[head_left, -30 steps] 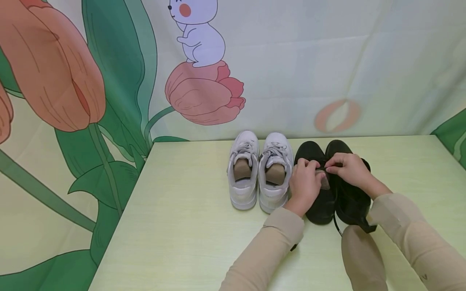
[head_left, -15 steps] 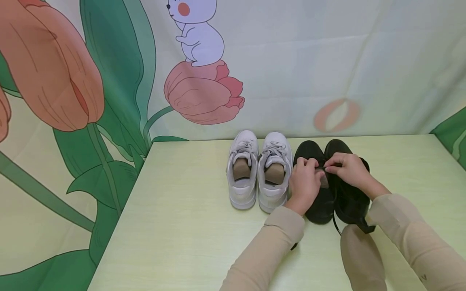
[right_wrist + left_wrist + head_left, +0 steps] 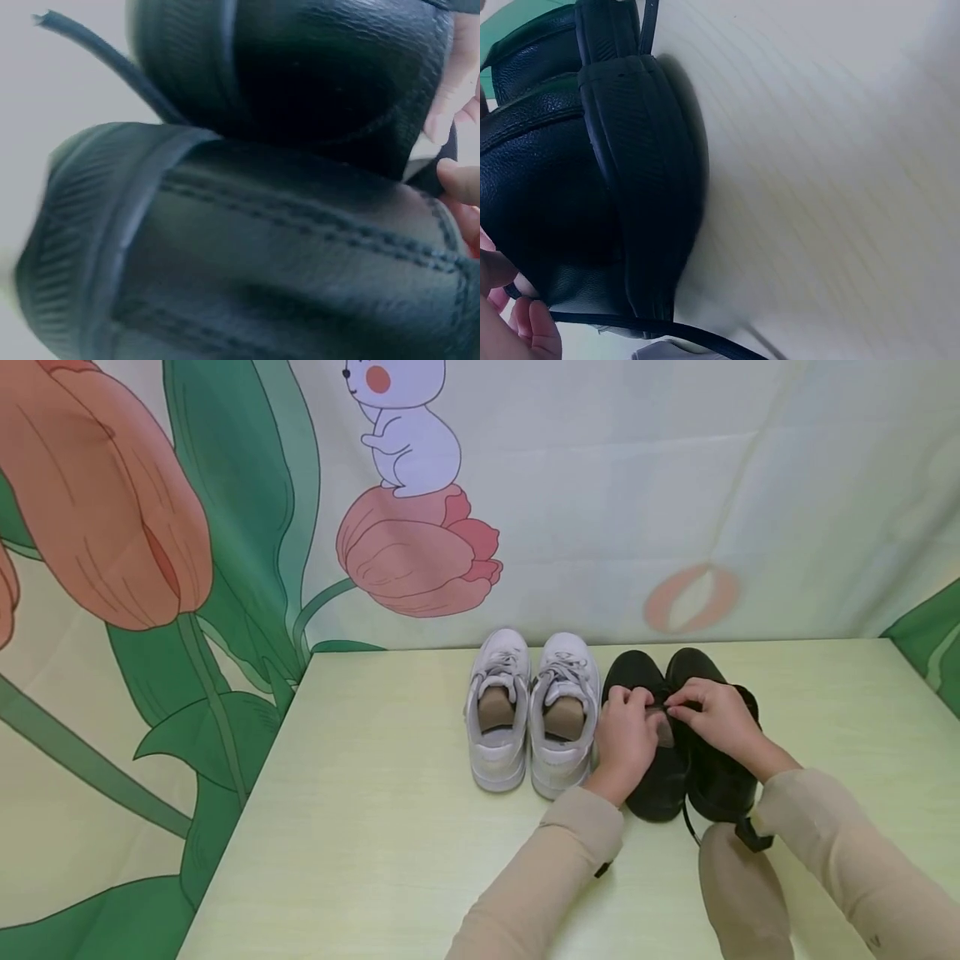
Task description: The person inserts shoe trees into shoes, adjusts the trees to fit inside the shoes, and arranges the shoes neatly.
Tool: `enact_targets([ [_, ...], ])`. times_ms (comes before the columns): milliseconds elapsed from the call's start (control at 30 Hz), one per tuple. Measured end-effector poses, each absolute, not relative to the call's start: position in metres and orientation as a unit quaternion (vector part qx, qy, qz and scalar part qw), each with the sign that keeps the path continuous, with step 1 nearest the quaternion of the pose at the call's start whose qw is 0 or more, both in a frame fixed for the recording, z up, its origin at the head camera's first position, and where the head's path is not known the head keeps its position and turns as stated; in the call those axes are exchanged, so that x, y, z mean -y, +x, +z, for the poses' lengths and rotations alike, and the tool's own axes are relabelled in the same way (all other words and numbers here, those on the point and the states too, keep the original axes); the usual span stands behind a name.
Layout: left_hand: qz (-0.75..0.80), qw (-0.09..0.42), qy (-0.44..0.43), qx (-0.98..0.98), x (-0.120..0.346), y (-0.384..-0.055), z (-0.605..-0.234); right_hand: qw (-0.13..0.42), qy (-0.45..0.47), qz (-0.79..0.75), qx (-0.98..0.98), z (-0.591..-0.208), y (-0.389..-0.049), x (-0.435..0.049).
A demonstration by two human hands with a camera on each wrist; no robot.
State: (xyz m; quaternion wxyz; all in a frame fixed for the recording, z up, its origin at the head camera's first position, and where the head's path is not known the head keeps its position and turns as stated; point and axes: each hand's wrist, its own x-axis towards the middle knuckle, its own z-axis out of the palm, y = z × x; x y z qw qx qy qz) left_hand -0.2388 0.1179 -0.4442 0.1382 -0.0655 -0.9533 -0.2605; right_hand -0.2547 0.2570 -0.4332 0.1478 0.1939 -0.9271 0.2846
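A pair of black leather shoes, one on the left (image 3: 656, 789) and one on the right (image 3: 720, 785), stands side by side with toes toward the wall. My left hand (image 3: 628, 735) is over the left shoe's opening, its fingers curled and pinching a black shoelace (image 3: 697, 334). That lace trails past the shoe's heel in the left wrist view. Between the shoes, my right hand (image 3: 716, 718) pinches a dark lace near the left hand's fingertips. Another loose lace end (image 3: 97, 49) sticks out beyond the toes in the right wrist view. The hands hide much of the lacing.
A pair of white sneakers (image 3: 497, 768) stands just left of the black shoes, with brown inserts inside. A rounded brown shape (image 3: 742, 893) rises at the front between the forearms. Behind the pale table (image 3: 360, 827) hangs a cloth (image 3: 570, 510) printed with tulips.
Both hands keep their pinch in nearly the same place. My right hand and cuff have dipped slightly, and the dark piece under that cuff has shifted a little lower.
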Motion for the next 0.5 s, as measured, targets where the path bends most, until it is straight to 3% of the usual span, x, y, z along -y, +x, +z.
enact_targets([
  [500, -0.35, 0.164, -0.092, 0.918, -0.108, -0.2314, -0.4525, 0.175, 0.203, 0.282, 0.921, -0.434, -0.2472, -0.2628],
])
